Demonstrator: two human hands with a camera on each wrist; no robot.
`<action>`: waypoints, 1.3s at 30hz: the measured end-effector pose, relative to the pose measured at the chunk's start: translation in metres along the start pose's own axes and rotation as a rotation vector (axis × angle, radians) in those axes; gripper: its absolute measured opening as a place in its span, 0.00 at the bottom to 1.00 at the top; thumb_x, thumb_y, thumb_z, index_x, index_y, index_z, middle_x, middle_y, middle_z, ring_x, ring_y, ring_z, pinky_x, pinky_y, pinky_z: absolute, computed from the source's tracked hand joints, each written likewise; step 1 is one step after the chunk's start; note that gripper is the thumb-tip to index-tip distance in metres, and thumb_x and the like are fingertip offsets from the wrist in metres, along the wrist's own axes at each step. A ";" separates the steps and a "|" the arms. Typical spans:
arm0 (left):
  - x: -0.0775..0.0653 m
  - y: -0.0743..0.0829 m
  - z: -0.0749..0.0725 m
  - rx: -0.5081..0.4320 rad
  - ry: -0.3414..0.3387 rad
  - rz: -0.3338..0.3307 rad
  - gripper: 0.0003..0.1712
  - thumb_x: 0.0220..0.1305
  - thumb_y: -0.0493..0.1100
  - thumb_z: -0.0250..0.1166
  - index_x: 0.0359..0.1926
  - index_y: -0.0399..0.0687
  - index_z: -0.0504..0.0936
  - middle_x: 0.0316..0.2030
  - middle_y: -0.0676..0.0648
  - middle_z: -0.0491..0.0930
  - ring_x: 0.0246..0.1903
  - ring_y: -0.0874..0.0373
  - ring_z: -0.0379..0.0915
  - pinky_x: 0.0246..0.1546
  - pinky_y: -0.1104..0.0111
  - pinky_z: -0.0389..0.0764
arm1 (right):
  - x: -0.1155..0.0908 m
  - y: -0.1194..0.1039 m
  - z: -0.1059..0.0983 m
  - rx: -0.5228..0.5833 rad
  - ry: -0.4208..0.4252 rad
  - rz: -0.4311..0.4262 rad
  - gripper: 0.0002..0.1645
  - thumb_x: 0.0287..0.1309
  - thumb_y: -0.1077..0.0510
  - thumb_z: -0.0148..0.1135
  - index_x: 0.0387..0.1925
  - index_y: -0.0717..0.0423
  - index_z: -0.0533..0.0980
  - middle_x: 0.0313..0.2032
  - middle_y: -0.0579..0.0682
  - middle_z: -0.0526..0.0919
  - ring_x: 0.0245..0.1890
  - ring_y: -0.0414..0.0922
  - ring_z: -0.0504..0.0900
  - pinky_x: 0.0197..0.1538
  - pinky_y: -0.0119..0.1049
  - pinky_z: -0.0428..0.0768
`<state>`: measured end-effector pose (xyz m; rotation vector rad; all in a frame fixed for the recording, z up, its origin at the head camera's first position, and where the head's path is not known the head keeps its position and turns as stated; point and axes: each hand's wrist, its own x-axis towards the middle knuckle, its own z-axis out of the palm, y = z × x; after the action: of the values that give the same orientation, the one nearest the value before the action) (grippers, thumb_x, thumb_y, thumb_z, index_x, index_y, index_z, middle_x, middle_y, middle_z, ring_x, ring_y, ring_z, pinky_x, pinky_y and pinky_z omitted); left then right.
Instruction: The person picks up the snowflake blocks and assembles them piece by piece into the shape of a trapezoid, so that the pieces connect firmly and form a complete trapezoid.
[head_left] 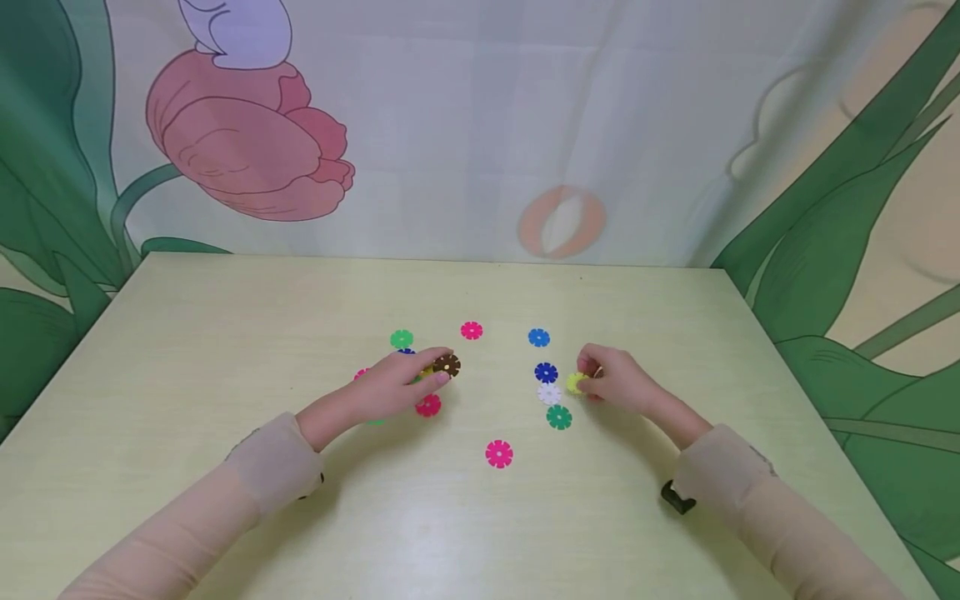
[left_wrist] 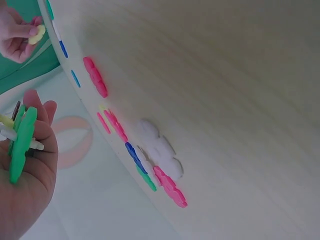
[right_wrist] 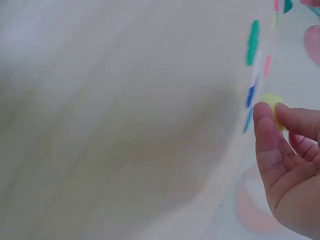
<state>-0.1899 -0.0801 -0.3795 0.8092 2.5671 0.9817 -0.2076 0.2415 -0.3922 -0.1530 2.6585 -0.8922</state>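
Both hands are up w/ pieces. The left hand (head_left: 397, 387) has its fingers curled round a little cluster of slotted discs, thumb and forefinger reaching fwd either side of a brown disc (head_left: 447, 365); from the left wrist, a green disc (left_wrist: 22, 145) stands on edge in that cluster, w/ pale pieces crossing it. The right hand (head_left: 618, 382) pinches a yellow disc (head_left: 575, 383) b/w thumb and fingertips, well apart from the left.

To handle it well, I'd say: keep the left grip firm but light, so nothing twists loose; hold the yellow one near its rim w/ a slot showing; line up slot to slot before any push, then press straight, no rocking. Thin discs prob. slip if squeezed off-centre.

The table (head_left: 262, 317) is pale, smooth, light wood-look. By the right hand a dark blue disc (head_left: 546, 372), a white disc (head_left: 549, 393) and a teal disc (head_left: 558, 417) make a short column; a pink disc (head_left: 498, 454) lies nearer the person. Behind hangs a whitish backdrop (head_left: 450, 125) w/ a big pink flower (head_left: 240, 142), plus green leaves (head_left: 810, 250) at the side.
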 end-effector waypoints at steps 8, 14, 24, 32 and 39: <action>-0.001 0.001 -0.001 -0.010 -0.027 0.033 0.25 0.66 0.48 0.48 0.60 0.43 0.63 0.43 0.46 0.78 0.22 0.63 0.64 0.30 0.70 0.70 | -0.010 -0.034 0.004 0.108 0.054 -0.208 0.06 0.51 0.65 0.59 0.29 0.57 0.69 0.32 0.53 0.76 0.29 0.45 0.77 0.33 0.32 0.78; -0.003 0.004 -0.004 -0.023 -0.058 0.045 0.25 0.66 0.47 0.47 0.61 0.42 0.62 0.44 0.45 0.77 0.19 0.63 0.63 0.29 0.70 0.69 | -0.014 -0.054 0.012 0.175 0.030 -0.301 0.06 0.51 0.65 0.59 0.28 0.58 0.69 0.32 0.54 0.77 0.31 0.44 0.79 0.37 0.33 0.79; -0.003 0.008 -0.001 -0.025 -0.040 0.039 0.26 0.66 0.48 0.47 0.62 0.46 0.61 0.32 0.47 0.79 0.17 0.61 0.67 0.24 0.70 0.67 | -0.012 -0.075 0.033 0.253 0.016 -0.373 0.06 0.51 0.66 0.59 0.29 0.61 0.69 0.33 0.56 0.78 0.31 0.44 0.82 0.37 0.32 0.79; -0.001 0.011 0.002 -0.021 -0.022 0.031 0.26 0.66 0.50 0.46 0.63 0.50 0.58 0.30 0.49 0.78 0.12 0.64 0.55 0.21 0.70 0.64 | -0.007 -0.085 0.046 0.277 0.050 -0.400 0.05 0.51 0.66 0.59 0.29 0.60 0.70 0.30 0.54 0.77 0.29 0.43 0.82 0.36 0.31 0.79; -0.001 0.013 0.003 -0.061 -0.025 0.046 0.26 0.67 0.49 0.46 0.63 0.47 0.59 0.46 0.46 0.78 0.14 0.63 0.58 0.23 0.70 0.66 | -0.004 -0.089 0.053 0.291 0.059 -0.405 0.05 0.51 0.65 0.60 0.28 0.59 0.70 0.31 0.53 0.78 0.29 0.44 0.82 0.34 0.31 0.79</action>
<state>-0.1827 -0.0709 -0.3728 0.8619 2.4945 1.0518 -0.1862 0.1409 -0.3770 -0.6172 2.5544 -1.4150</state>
